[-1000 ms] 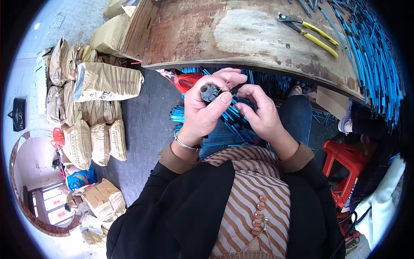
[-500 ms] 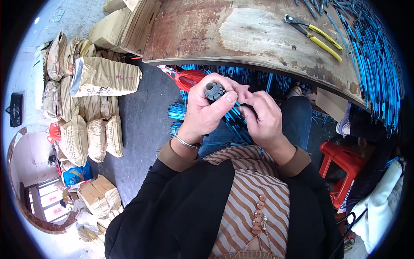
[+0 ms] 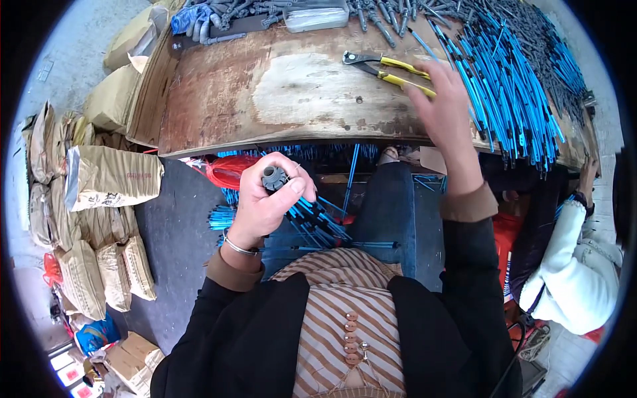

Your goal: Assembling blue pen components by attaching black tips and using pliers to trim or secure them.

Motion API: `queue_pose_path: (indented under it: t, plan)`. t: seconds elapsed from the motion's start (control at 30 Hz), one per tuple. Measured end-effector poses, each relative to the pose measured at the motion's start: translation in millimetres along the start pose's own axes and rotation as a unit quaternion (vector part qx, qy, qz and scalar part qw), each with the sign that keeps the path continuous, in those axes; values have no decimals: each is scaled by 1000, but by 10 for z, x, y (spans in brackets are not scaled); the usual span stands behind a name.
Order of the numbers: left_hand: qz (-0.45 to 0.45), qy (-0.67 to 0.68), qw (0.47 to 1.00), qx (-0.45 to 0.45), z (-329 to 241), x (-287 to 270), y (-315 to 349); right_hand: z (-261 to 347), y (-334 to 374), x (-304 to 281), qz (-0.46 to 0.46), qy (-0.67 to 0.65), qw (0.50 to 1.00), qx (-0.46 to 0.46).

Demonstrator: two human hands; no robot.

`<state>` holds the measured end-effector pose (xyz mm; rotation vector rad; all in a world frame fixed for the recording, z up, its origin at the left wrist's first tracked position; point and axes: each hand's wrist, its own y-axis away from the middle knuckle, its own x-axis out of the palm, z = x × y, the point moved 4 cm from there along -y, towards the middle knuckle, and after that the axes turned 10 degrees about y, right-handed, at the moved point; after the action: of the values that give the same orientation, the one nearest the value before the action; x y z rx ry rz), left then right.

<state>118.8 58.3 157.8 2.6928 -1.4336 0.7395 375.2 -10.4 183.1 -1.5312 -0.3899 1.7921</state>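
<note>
My left hand (image 3: 269,202) is closed round a grey ribbed plastic fitting (image 3: 273,178), its round hollow end facing up above the thumb. Blue rods with black sections (image 3: 318,222) stick out below that hand; whether they join the fitting is hidden by my fingers. Over the bench, my right hand (image 3: 443,99) is at the yellow handles of a pair of end-cutting pliers (image 3: 388,71). Its thumb and fingers are apart on either side of the handle ends, slightly blurred. The pliers lie flat, with their metal jaws pointing left.
A heap of blue rods (image 3: 507,93) covers the wooden bench's (image 3: 219,99) right side. Grey fittings (image 3: 381,23) and a clear plastic box (image 3: 315,16) line its back. Stacked sacks (image 3: 113,179) stand at left on the floor. A person in a white sleeve (image 3: 564,265) is at right.
My right hand has left the fitting and moved up and right to the pliers. My left hand still holds the fitting. The view has shifted, showing more of the bench and the person at right.
</note>
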Motion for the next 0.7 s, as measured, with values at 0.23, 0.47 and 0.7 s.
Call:
queue_pose_path:
  t: [0.23,0.47,0.7]
  plan:
    - [-4,-19,998,-59,-35,73,86,-274,-290,713,215,198,954,-74]
    - [-49,-98,991,-74,-107,28,130,-20,92,45,122,-511,821,226]
    - [-56,-100,990,-76,-19,86,41,793,916,-203,291,-491,807,154]
